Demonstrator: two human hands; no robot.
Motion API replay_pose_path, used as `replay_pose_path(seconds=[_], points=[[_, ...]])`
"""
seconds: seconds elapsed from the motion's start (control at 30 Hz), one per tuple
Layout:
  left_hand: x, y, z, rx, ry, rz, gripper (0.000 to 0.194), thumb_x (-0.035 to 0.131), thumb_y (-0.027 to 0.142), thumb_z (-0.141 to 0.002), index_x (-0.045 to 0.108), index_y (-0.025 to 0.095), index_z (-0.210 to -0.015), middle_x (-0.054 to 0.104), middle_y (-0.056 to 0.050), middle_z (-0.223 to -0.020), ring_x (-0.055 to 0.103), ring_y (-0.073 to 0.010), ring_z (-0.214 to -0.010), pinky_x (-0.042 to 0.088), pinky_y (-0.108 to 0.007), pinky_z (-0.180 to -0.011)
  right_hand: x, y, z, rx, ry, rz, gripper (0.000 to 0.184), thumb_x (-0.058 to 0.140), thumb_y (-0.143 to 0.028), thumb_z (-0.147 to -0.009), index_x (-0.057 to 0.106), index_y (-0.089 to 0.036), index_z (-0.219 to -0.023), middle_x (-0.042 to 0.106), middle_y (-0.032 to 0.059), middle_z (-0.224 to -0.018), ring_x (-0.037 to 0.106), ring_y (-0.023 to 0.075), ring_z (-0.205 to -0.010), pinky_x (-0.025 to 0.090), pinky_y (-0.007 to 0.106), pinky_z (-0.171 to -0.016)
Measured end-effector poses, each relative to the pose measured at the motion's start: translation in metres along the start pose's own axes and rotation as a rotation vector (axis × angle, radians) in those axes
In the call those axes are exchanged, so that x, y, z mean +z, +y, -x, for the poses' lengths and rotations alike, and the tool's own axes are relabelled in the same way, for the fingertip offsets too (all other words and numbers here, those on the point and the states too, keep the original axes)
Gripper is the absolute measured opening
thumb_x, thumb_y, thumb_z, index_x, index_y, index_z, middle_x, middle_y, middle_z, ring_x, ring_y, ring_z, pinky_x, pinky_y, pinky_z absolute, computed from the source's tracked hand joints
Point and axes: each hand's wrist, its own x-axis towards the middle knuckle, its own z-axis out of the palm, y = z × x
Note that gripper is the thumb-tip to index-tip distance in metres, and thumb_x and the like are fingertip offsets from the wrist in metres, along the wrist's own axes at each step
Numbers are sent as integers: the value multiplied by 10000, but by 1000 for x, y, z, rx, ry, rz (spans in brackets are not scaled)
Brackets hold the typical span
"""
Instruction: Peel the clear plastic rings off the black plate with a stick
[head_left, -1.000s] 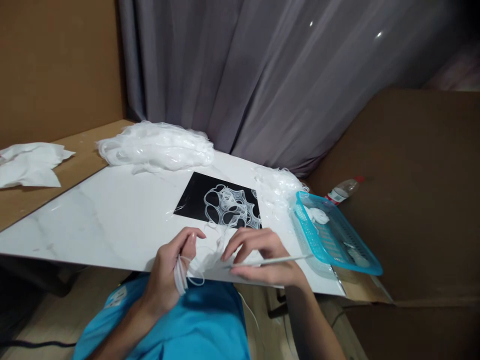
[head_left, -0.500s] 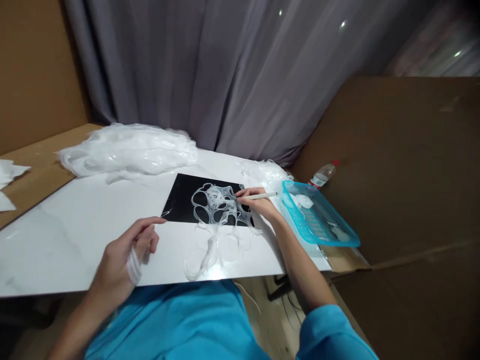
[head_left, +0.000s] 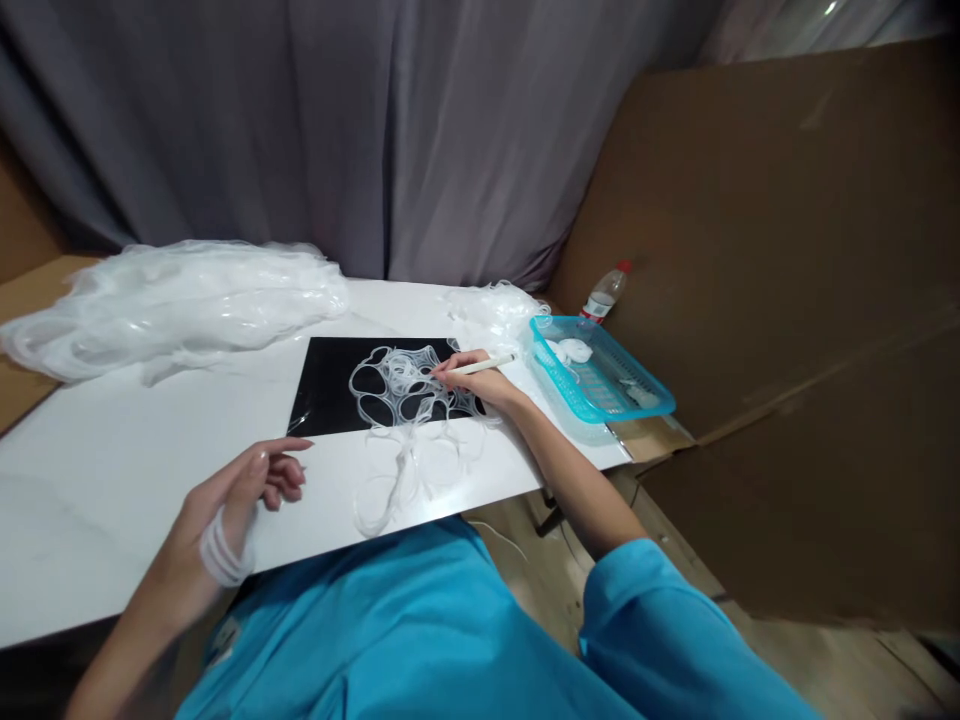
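Observation:
My right hand (head_left: pixel 486 384) grips a slim white pen-like tool (head_left: pixel 486 365), its tip down among a tangle of thin white loops (head_left: pixel 375 375). Those loops lie on a black rectangular sheet (head_left: pixel 319 390), and more white strands (head_left: pixel 401 470) trail over its front edge onto the white table. To the left, my left hand (head_left: pixel 251 480) hovers near the sheet's front left corner. Its index finger points forward and the others are loosely bent, with nothing visible between them. White bands (head_left: pixel 223 550) loop round the base of its thumb.
A large bundle of white strands (head_left: pixel 195 300) lies at the back left, a smaller pile (head_left: pixel 499 312) at the back right. On the right sit a blue basket (head_left: pixel 581 405) with white pieces inside and a bottle (head_left: pixel 604 295) with a red cap. Cardboard panels (head_left: pixel 787 250) and a grey curtain enclose the table.
The view has swung to the right. My left hand has loosened, its thumb coming away from the index finger near the sheet's corner. My right hand still holds the pen-like tool over the loops.

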Motion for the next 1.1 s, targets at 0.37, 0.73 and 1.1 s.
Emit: replay_pose_path(seconds=[0.37,0.73,1.1], points=[[-4,-11,1,-123,-103,343,565,557,634,-1104,689,144,-1353,732,-73,-918,660,-208,-822,471,-304,-676,-5,-5,4,-14,-39,-9,255,933,-361,-774,773,-166,-741,850,103,-1019,731,194,-841,537,268,-665],[-6,-25,-8,-122,-103,353,565,626,645,-1062,742,152,-1313,762,-91,-880,688,-224,-774,491,-301,-632,-7,-3,4,-25,-43,-15,259,919,-363,-783,753,-169,-733,776,35,-765,619,123,-614,443,234,-551],[-2,-14,-5,-116,-73,344,528,632,664,-1051,782,205,-1263,756,-83,-848,687,-229,-744,488,-305,-609,-15,-5,4,-31,-14,-87,271,896,-385,-802,729,-191,-714,649,-15,-605,550,129,-567,435,249,-559]])
